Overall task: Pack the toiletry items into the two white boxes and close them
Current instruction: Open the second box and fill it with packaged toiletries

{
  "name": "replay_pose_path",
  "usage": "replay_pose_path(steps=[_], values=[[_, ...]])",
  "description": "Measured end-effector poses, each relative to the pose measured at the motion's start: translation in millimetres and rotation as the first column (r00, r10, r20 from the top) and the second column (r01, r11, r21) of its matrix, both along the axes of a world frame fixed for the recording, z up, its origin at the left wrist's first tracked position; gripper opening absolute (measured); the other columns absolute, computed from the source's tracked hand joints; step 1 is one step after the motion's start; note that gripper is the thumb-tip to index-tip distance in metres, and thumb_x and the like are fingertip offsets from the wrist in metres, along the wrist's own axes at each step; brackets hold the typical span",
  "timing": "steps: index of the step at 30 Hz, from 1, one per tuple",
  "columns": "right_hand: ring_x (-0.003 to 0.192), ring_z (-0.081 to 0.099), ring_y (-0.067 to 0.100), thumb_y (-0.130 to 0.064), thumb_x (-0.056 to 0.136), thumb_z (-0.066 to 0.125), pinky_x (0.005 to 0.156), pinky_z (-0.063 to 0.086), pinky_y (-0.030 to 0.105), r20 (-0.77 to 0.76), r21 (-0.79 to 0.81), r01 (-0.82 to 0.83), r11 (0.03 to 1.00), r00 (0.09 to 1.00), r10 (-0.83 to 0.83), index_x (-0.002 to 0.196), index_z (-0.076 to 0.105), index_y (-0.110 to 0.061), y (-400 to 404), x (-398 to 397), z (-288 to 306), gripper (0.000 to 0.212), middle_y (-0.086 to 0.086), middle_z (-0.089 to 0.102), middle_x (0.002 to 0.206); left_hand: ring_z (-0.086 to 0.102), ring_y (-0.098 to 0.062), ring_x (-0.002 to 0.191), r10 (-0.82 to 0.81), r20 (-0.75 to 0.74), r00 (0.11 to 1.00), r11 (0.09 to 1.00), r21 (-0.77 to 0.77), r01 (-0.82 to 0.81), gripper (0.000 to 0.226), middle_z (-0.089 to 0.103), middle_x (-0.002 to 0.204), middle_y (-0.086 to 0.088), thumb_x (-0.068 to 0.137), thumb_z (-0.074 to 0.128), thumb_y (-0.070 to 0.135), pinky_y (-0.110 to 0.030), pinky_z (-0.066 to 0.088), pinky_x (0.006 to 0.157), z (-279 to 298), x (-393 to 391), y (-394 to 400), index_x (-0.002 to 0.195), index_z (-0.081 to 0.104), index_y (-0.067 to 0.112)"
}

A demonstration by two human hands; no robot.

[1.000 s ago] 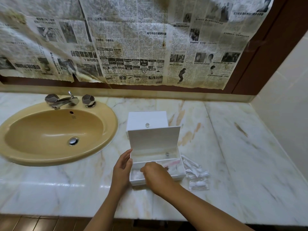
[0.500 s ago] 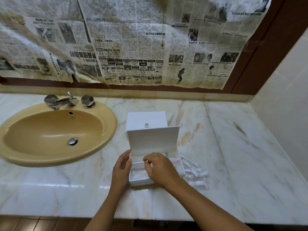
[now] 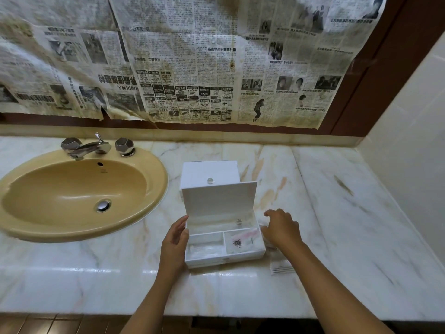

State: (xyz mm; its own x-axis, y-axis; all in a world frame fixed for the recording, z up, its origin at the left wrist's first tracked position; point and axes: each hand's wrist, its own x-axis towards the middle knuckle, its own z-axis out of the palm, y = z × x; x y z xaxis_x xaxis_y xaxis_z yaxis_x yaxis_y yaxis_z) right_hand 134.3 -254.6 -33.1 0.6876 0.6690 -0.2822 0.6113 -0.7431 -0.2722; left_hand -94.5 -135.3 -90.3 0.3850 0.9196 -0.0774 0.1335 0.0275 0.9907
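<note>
Two white boxes sit mid-counter, the front open box point(image 3: 225, 239) steadied by the left hand point(image 3: 173, 239) with flat, loosely parted fingers, while the right hand point(image 3: 281, 229), fingers spread and empty, reaches over the wrapped packets point(image 3: 279, 262) beside it, needing a pinch next.

We see a shiny pale marble counter point(image 3: 349, 213) with brown streaks. On the left, a round yellow-brown sink point(image 3: 36, 227) is set into it, with a silver drain point(image 3: 103, 205) in the bottom. At the far side of the sink stands a silver tap point(image 3: 85, 148) with two knobs. Old stained newspaper sheets point(image 3: 192, 59) hang on the far wall. On the right is a white tiled wall point(image 3: 414, 131).
</note>
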Motion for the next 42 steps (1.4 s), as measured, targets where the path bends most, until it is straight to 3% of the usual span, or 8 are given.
replay_pose_path(steps=[5, 15, 19, 23, 26, 31, 35, 42], values=[[0.122, 0.046, 0.027, -0.026, 0.090, 0.057, 0.098, 0.038, 0.036, -0.038, -0.135, -0.039, 0.990, 0.999, 0.034, 0.130, 0.048, -0.020, -9.5, -0.9, -14.2, 0.042, 0.006, 0.050, 0.131, 0.058, 0.016, 0.098, 0.005, -0.004, 1.000, 1.000, -0.006, -0.005, 0.032, 0.062, 0.121, 0.005, 0.098, 0.049, 0.008, -0.001, 0.046, 0.072, -0.1, -0.3, 0.0, 0.125, 0.059, 0.021], [0.092, 0.059, 0.025, 0.002, 0.083, 0.049, 0.075, 0.041, 0.026, -0.009, 0.039, 0.095, 0.995, 0.996, -0.094, 0.106, 0.065, -0.014, -13.4, -1.5, -14.3, 0.032, 0.005, 0.066, 0.108, 0.057, 0.019, 0.097, 0.006, -0.006, 1.000, 1.000, -0.012, -0.006, 0.031, 0.061, 0.119, 0.008, 0.098, 0.049, 0.008, -0.001, 0.045, 0.072, 2.6, 0.2, -1.1, 0.124, 0.058, 0.024], [0.087, 0.058, 0.027, 0.002, 0.085, 0.045, 0.070, 0.039, 0.025, -0.032, 0.113, 0.141, 0.984, 0.990, -0.138, 0.117, 0.058, -0.018, -12.0, 0.4, -13.1, 0.040, 0.007, 0.065, 0.106, 0.058, 0.018, 0.097, 0.011, -0.006, 1.000, 1.000, -0.019, -0.011, 0.031, 0.061, 0.119, 0.008, 0.098, 0.049, 0.008, 0.000, 0.045, 0.072, 2.2, 0.1, -0.8, 0.125, 0.058, 0.023], [0.071, 0.056, 0.026, -0.005, 0.092, 0.044, 0.058, 0.041, 0.030, -0.033, 0.289, 0.167, 0.943, 0.986, -0.164, 0.095, 0.056, -0.013, -8.9, -1.1, -11.9, 0.015, 0.007, 0.062, 0.085, 0.058, 0.017, 0.098, 0.012, -0.003, 1.000, 1.000, -0.023, -0.012, 0.031, 0.062, 0.119, 0.010, 0.098, 0.050, 0.009, -0.001, 0.046, 0.072, 3.1, 0.2, -1.1, 0.124, 0.059, 0.023], [0.075, 0.054, 0.024, -0.013, 0.097, 0.045, 0.060, 0.039, 0.029, -0.067, 0.544, 0.190, 0.817, 0.981, -0.184, 0.089, 0.052, -0.013, -3.5, -5.2, -5.0, 0.010, 0.006, 0.059, 0.087, 0.057, 0.019, 0.096, 0.012, 0.001, 1.000, 1.000, -0.014, -0.012, 0.030, 0.061, 0.116, 0.014, 0.098, 0.049, 0.007, 0.000, 0.044, 0.071, 5.2, 0.7, -2.3, 0.122, 0.058, 0.022], [0.085, 0.052, 0.014, -0.010, 0.097, 0.048, 0.072, 0.038, 0.020, -0.032, 0.770, 0.074, 0.634, 0.997, -0.077, 0.102, 0.058, -0.008, 9.6, -28.2, 17.6, 0.011, -0.003, 0.047, 0.097, 0.057, 0.020, 0.096, 0.009, 0.004, 1.000, 1.000, -0.006, -0.009, 0.031, 0.060, 0.115, 0.017, 0.098, 0.048, 0.005, 0.001, 0.044, 0.072, 5.2, 0.7, -2.1, 0.122, 0.058, 0.021], [0.080, 0.050, 0.012, -0.009, 0.094, 0.052, 0.067, 0.033, 0.011, -0.020, 0.706, -0.130, 0.696, 0.979, 0.203, 0.093, 0.062, -0.010, 18.9, -55.1, 16.0, 0.010, -0.005, 0.050, 0.088, 0.058, 0.016, 0.097, 0.016, 0.016, 1.000, 1.000, -0.013, -0.016, 0.031, 0.061, 0.116, 0.015, 0.097, 0.049, 0.004, -0.001, 0.044, 0.072, 4.5, 1.1, -1.7, 0.122, 0.060, 0.019], [0.098, 0.051, 0.020, -0.010, 0.093, 0.051, 0.086, 0.042, 0.030, 0.034, 0.538, -0.394, 0.745, 0.893, 0.448, 0.106, 0.067, -0.011, 27.7, -94.4, 1.6, 0.020, 0.005, 0.064, 0.103, 0.062, 0.007, 0.099, 0.027, 0.010, 1.000, 0.999, -0.029, -0.027, 0.033, 0.064, 0.119, 0.002, 0.096, 0.050, 0.002, -0.006, 0.048, 0.073, -2.4, 0.3, 1.6, 0.124, 0.060, 0.016]])
